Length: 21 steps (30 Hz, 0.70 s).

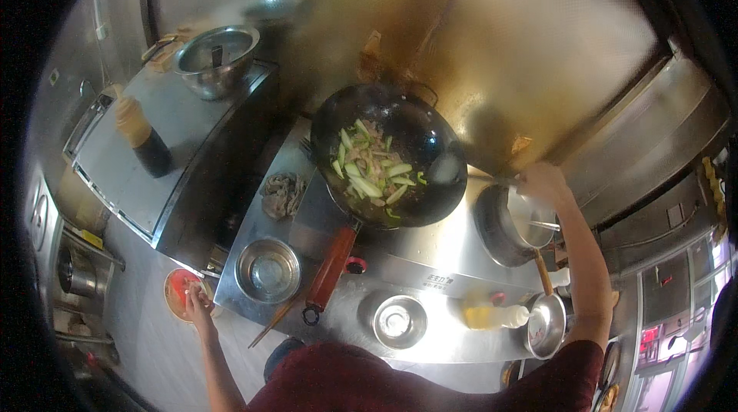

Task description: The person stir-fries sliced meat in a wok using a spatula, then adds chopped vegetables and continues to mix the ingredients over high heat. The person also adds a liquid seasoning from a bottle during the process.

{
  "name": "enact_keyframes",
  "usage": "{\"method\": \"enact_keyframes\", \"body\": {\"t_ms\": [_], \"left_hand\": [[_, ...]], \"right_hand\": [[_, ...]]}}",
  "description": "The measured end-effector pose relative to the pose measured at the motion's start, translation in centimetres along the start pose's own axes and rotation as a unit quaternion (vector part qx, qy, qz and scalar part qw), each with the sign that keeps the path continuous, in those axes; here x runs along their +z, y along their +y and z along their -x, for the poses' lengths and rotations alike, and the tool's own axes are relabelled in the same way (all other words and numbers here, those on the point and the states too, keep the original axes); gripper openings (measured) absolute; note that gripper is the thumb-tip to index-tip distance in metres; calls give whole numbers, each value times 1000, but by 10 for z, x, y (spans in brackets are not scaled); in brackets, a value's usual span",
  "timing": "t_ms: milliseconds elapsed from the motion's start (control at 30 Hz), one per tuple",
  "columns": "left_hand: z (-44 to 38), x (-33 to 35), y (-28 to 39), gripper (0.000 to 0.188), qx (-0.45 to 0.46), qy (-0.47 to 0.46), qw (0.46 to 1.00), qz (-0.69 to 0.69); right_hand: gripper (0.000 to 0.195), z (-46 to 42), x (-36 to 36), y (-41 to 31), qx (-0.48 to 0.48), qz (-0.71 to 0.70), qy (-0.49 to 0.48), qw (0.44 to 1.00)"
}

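A black wok (398, 106) stands on the stove, with green vegetable slices (366, 184) and pieces of meat in it. My right hand (542, 184) is closed around the handle of a metal ladle (444, 169), whose blurred bowl is at the wok's right side. The wok's red handle (331, 265) points down towards me, with no hand on it. My left hand (197, 299) is low on the left, over or beside a round container (173, 305) with red in it; whether its fingers hold anything is too small to tell.
A steel bowl (268, 271) and a crumpled rag (282, 196) lie left of the wok handle, near chopsticks (274, 320). Another steel bowl (399, 322), a squeeze bottle (496, 317) and a small pan (546, 325) stand in front. A sauce bottle (144, 138) and large bowl (216, 63) occupy the left counter.
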<state>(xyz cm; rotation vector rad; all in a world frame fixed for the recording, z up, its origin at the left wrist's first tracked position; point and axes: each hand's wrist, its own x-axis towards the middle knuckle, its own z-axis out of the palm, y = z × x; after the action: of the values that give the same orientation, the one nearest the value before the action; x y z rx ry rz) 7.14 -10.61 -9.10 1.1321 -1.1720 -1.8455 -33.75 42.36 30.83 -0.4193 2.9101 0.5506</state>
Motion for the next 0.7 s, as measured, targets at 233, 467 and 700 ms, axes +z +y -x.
{"method": "enact_keyframes", "body": {"t_ms": [233,467,700], "left_hand": [[17,-7,1,33,-2,20,998,-58],[13,-18,7,34,16,19,998,-52],[2,9,3,32,3,-16,999,-49]], "right_hand": [[32,-41,85,-72,-61,-206,55,975],[21,1,18,-96,-76,39,230,969],[18,-89,9,-53,-95,81,330,936]]}}
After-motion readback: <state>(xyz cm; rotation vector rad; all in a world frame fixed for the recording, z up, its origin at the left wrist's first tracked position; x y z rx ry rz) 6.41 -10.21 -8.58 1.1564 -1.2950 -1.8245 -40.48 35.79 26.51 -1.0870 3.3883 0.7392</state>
